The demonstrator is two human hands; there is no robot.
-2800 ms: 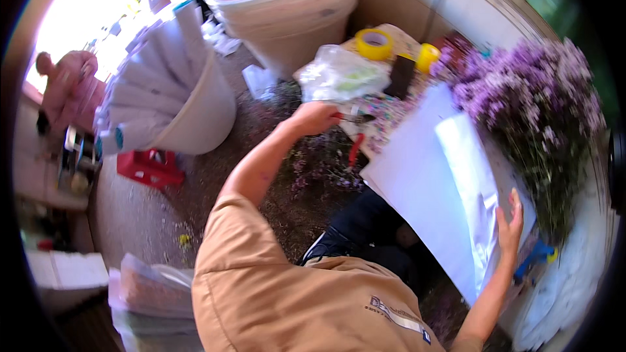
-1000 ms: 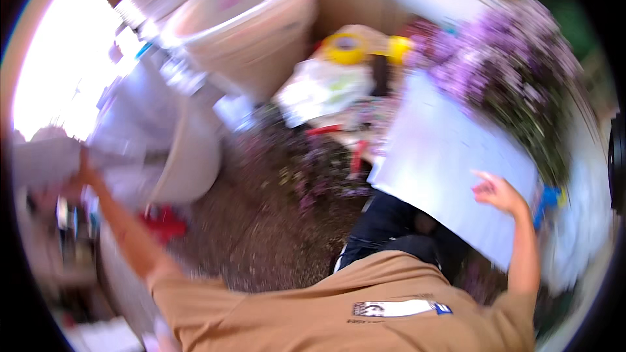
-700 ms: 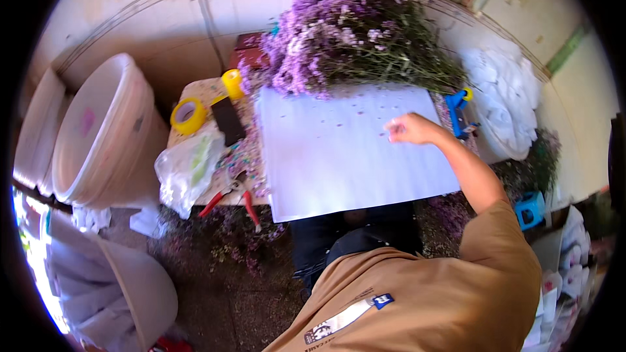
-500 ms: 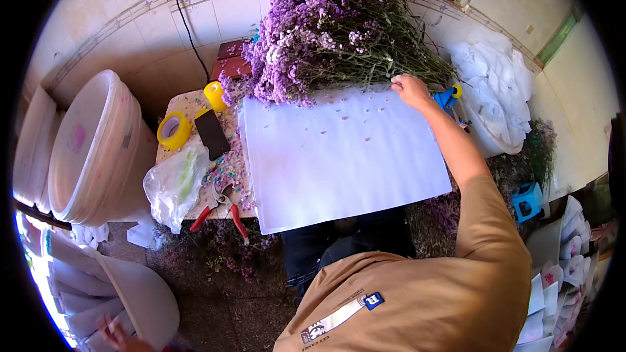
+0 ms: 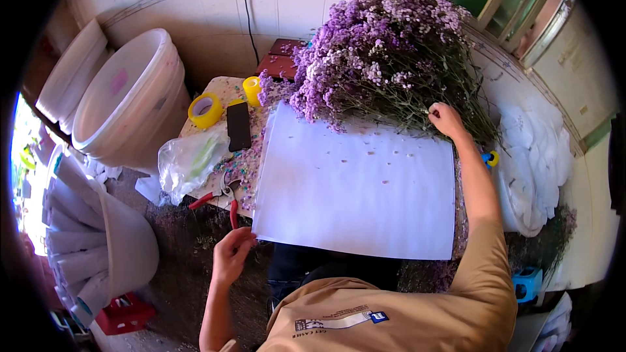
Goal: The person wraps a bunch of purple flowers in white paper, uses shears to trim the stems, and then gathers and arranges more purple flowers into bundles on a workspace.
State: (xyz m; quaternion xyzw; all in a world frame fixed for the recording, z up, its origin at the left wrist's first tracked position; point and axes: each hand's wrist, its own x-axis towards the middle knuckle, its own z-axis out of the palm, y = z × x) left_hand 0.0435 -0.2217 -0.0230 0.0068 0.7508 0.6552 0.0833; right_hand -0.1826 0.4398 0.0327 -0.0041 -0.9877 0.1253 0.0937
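A large bunch of purple statice-like flowers (image 5: 391, 45) lies across the far side of a stack of white paper sheets (image 5: 352, 202). My right hand (image 5: 447, 120) is at the bunch's green stems, thumb and fingers pinched together on them. Near the paper's front left corner is my left hand (image 5: 233, 251), its fingers bent and drawn together; whether they grip the corner is not clear. Just beyond it lie red-handled pruning shears (image 5: 225, 197), partly opened, at the table's edge. Small fallen petals dot the paper.
On the table's left are a clear plastic bag (image 5: 192, 163), a dark phone (image 5: 238, 127) and rolls of yellow tape (image 5: 205, 111). Stacked white tubs (image 5: 130, 98) stand beyond. A bin of wrapped bundles (image 5: 130, 234) is at left, crumpled white wrapping (image 5: 531, 156) at right.
My left hand has moved in from the lower left to the paper's near corner. The view has shifted leftward and tilted; my right hand stays by the stems.
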